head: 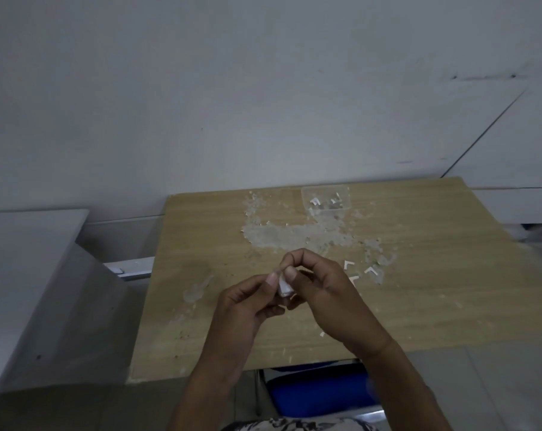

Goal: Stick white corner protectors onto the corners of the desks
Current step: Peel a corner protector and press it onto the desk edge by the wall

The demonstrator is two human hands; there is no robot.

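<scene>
Head view: both hands' grip, left hand and right hand, pinched on white corner protector above littered desk.

Only one view is given. It is taken from the person's head, looking forward and down. The wooden desk is seen from close above, with its near edge low in the picture and a pale wall behind it.

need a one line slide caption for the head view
Both hands, left hand and right hand, pinch a white corner protector above a wooden desk strewn with spare protectors.
</scene>
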